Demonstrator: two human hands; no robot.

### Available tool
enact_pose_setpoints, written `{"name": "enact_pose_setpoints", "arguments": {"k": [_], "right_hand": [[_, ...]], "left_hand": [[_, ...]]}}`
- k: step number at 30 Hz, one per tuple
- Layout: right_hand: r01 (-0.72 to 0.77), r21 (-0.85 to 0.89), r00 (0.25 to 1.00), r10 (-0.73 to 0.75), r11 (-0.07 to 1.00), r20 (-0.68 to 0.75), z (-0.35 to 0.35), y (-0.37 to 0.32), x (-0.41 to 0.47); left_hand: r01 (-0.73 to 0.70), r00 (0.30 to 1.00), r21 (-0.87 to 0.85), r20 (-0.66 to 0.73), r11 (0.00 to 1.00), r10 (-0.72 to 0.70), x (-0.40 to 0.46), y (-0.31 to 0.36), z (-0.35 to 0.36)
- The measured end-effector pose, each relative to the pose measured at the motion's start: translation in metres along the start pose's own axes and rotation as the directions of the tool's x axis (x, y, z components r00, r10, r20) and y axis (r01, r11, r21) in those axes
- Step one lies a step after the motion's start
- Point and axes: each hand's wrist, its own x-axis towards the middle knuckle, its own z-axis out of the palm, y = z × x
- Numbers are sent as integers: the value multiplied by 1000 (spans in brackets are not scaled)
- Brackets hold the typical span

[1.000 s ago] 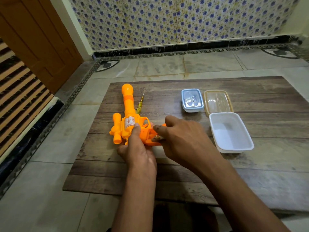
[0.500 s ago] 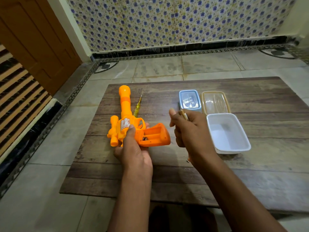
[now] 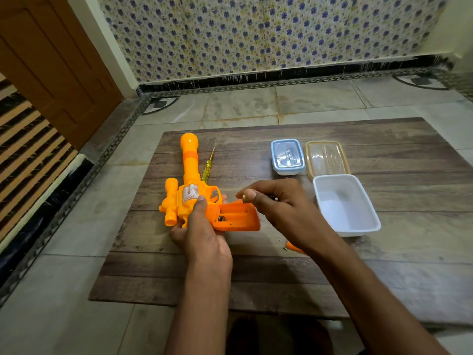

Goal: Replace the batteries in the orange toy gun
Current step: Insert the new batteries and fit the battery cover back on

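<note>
The orange toy gun (image 3: 190,185) lies on the wooden table (image 3: 384,265), barrel pointing away from me. My left hand (image 3: 202,237) holds its body, thumb on the silver cylinder. The grip's battery compartment (image 3: 238,217) is open and faces up, with one battery end (image 3: 221,218) showing at its left side. My right hand (image 3: 281,208) hovers just right of the grip, fingers pinched on a small dark battery (image 3: 272,197), mostly hidden. An orange cover piece (image 3: 294,247) peeks out under my right wrist.
A yellow screwdriver (image 3: 207,165) lies beside the barrel. At the back right stand a small blue lidded box (image 3: 288,156), a clear lid with a beige rim (image 3: 326,158) and an open white tub (image 3: 345,226). Tiled floor surrounds the low table.
My right hand pulled a battery out of the grip and lifted it to the right, then came back down-left close to the open compartment. The left hand kept its hold on the gun.
</note>
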Motion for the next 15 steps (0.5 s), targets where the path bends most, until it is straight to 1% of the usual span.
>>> {"name": "enact_pose_setpoints", "arguments": {"k": [3, 7, 9, 15], "right_hand": [[24, -94, 1000, -23, 995, 17, 5, 2, -3], [116, -214, 992, -126, 970, -32, 10, 3, -3], [133, -288, 988, -148, 948, -33, 11, 6, -1], [202, -437, 979, -196, 877, 59, 15, 8, 1]], "left_hand": [[11, 1000, -12, 19, 1000, -11, 3, -2, -1], [25, 999, -15, 30, 1000, -25, 8, -5, -2], [26, 999, -30, 19, 999, -25, 10, -5, -2], [22, 1000, -35, -5, 999, -22, 13, -6, -2]]}}
